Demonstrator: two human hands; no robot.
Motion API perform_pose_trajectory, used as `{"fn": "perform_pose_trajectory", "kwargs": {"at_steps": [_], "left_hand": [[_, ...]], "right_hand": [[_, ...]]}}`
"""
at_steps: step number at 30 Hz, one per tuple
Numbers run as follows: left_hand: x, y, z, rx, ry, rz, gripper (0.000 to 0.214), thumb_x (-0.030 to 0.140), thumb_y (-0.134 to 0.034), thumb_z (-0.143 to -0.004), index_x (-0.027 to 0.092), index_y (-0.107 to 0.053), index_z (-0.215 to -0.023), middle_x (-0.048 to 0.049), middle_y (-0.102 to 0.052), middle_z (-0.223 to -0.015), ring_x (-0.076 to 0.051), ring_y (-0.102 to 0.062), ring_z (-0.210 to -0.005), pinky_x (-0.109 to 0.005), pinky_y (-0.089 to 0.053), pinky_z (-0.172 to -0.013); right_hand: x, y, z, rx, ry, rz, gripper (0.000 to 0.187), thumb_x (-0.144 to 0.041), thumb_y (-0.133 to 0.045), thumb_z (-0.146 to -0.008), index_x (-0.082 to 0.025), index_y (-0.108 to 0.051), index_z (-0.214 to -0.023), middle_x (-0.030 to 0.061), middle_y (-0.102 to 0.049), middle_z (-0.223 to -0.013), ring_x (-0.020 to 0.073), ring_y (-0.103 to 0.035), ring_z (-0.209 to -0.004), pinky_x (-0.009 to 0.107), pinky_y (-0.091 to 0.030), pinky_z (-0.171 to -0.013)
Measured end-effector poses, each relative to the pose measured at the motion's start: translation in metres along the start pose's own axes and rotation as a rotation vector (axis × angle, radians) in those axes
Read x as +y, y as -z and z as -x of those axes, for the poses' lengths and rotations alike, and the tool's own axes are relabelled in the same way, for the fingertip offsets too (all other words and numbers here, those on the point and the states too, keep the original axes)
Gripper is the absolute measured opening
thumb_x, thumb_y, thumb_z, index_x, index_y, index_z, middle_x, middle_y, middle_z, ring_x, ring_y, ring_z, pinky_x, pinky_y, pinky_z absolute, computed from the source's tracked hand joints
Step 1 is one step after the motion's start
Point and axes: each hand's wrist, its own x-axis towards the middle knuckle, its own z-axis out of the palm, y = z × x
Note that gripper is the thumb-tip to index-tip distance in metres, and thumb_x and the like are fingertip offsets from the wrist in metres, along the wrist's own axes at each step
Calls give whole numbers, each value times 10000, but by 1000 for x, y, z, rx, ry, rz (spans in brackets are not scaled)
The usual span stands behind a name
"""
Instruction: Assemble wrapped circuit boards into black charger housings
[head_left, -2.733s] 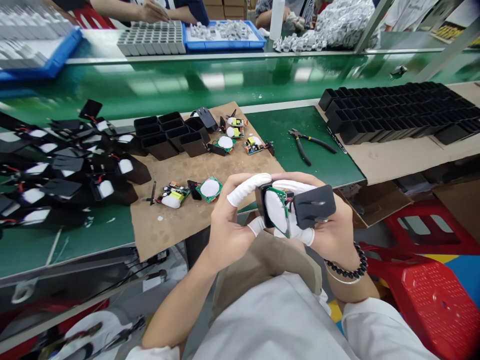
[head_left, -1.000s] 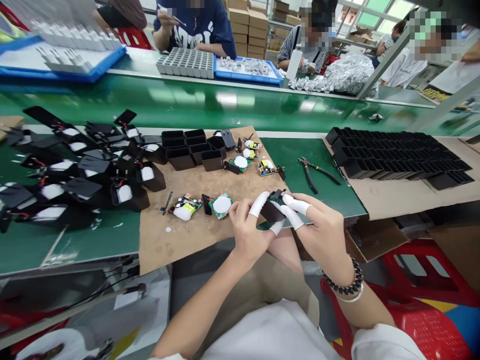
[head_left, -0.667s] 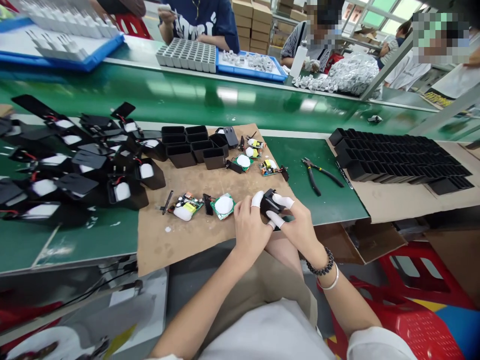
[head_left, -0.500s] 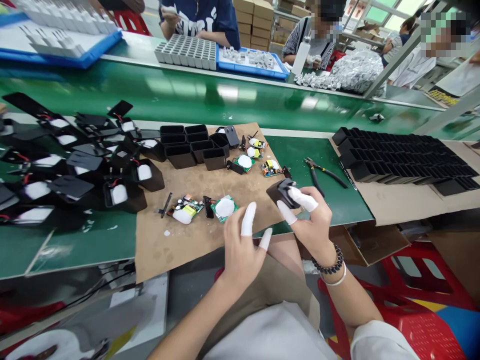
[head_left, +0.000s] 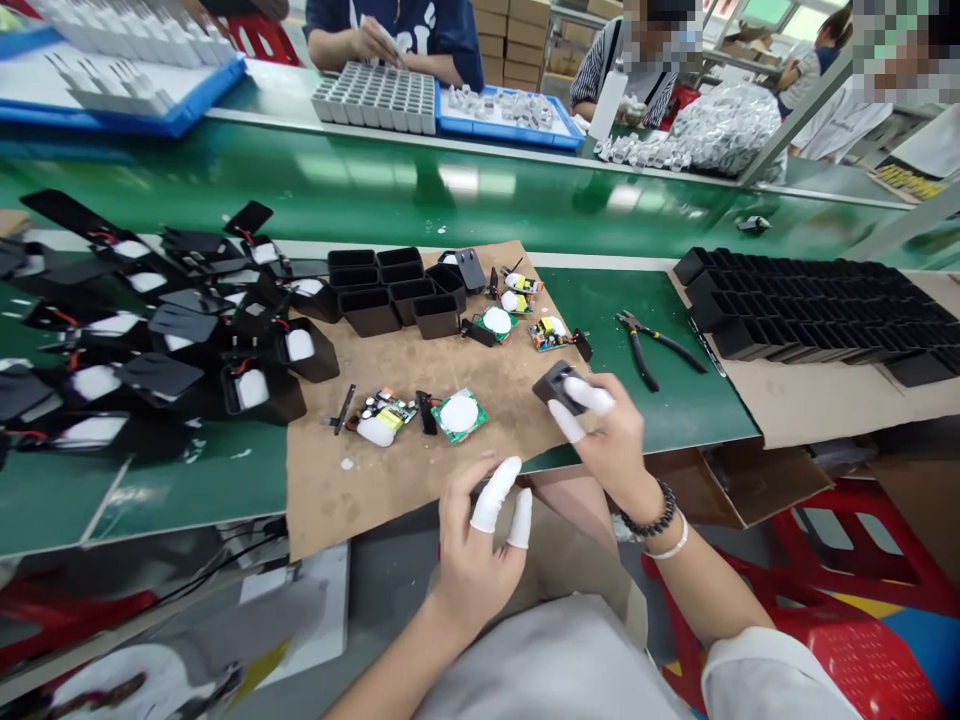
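Note:
My left hand (head_left: 480, 545), with white finger cots on thumb and forefinger, is held empty over my lap, just below the cardboard's near edge, fingers apart. Thumb and forefinger of my right hand (head_left: 611, 430), also in white cots, grip a small black plastic case (head_left: 556, 388) above the right part of the cardboard sheet (head_left: 405, 365). Whether the case touches the cardboard, I cannot tell. Nearest my left hand lies a green circuit board (head_left: 460, 415) topped with a round white blob. Left of it sits another circuit board (head_left: 381, 418) with yellow and white parts.
Open black cases (head_left: 375, 310) stand at the cardboard's back, beside several circuit boards (head_left: 496, 322). Pliers (head_left: 645, 345) lie to the right, before rows of black cases (head_left: 810, 310). Wired black cases (head_left: 187, 340) crowd the left. Across the bench, people work behind blue trays (head_left: 510, 118).
My left hand has drawn back slightly toward my body, away from the green circuit board. My right hand still grips the black case, which has tilted a little. The view has shifted slightly.

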Motion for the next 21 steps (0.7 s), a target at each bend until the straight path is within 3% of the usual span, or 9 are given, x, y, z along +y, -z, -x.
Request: {"fn": "perform_pose_trajectory", "kwargs": {"at_steps": [3,7,11,13,16,19,21], "left_hand": [[0,-7,-4,3,26,-24,662,109,-695,-910,232,-486,-1526,-123,-632,-1250,-246,-666,-1197,-379,-572,-1032],[0,-20,-13,-69,130,22,826,294,-756,-900,209,-339,-1609,-200,-579,-1433,-321,-599,-1355,-478,-547,-1100],[6,-21,-33,-88,195,212,705,318,-815,-841,208,-509,-1466,-154,-663,-1374,-286,-665,-1285,-434,-567,-1091],[11,-17,-43,-129,289,317,613,336,-843,-801,193,-598,-1345,-124,-723,-1275,-260,-718,-1183,-393,-597,-1040],[20,-11,-54,-187,469,452,629,385,-900,-713,170,-646,-1247,-114,-758,-1198,-255,-745,-1117,-366,-619,-994],[27,-7,-59,-216,567,567,654,395,-927,-659,170,-665,-1215,-105,-761,-1193,-249,-746,-1104,-344,-627,-969],[30,-6,-59,-224,602,611,653,390,-940,-635,176,-680,-1195,-99,-755,-1195,-246,-740,-1102,-341,-625,-967]], "right_hand": [[0,-2,2,-39,-188,-192,160,-360,-725,-905,-250,-709,-1021,72,-728,-998,251,-692,-947,407,-595,-872],[-22,5,9,33,-709,-882,333,-473,-855,-780,-265,-647,-935,0,-749,-992,199,-705,-896,351,-626,-825],[-55,18,24,-187,-1124,-1426,319,-511,-786,-860,-219,-709,-962,5,-763,-849,163,-715,-753,315,-632,-796],[-65,22,29,-267,-1219,-1526,301,-474,-757,-895,-197,-737,-1008,19,-782,-865,162,-735,-772,295,-626,-805],[-67,22,31,-235,-1267,-1525,314,-476,-698,-938,-208,-738,-1096,22,-798,-938,166,-740,-791,299,-622,-793],[-63,16,27,-168,-1219,-1482,340,-512,-726,-898,-219,-734,-1072,12,-776,-904,166,-702,-758,302,-604,-748],[-60,13,23,-109,-1149,-1442,327,-497,-814,-804,-221,-720,-954,-5,-740,-853,162,-673,-751,293,-585,-722]]}}
